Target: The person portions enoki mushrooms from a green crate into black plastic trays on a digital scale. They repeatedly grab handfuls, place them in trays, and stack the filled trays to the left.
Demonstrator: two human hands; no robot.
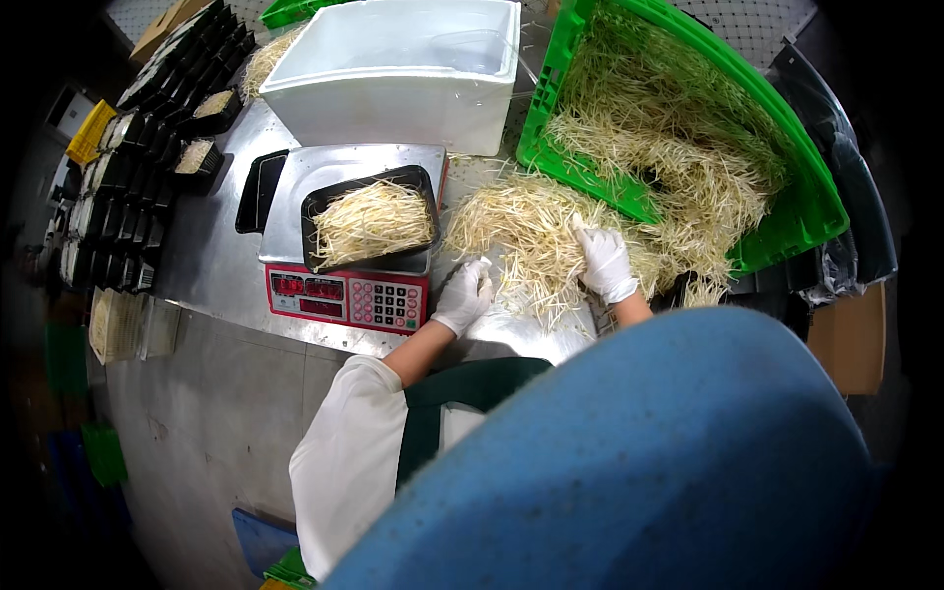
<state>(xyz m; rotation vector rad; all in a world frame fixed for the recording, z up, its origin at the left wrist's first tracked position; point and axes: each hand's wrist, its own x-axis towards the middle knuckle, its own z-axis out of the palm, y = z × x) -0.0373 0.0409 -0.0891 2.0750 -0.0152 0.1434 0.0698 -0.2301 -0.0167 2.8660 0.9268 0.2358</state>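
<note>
My left hand [464, 296], in a white glove, is curled with fingers closed beside the right edge of a red-fronted digital scale [346, 299]. I see nothing in it. At the heap of bean sprouts [531, 228] on the metal table, my gloved right hand [606, 262] reaches into the strands. Whether its fingers grip any is unclear. A black plastic tray [426, 195] sits slightly askew on the scale's steel platform [291, 199], filled with bean sprouts [376, 221]. The scale's red displays are lit.
A green plastic crate [793, 221] lies tipped at the right, spilling sprouts onto the steel table [221, 273]. Behind the scale stands a white foam box [391, 110]. Stacked black trays [122, 199] line the left side. Another black tray [259, 193] lies left of the scale.
</note>
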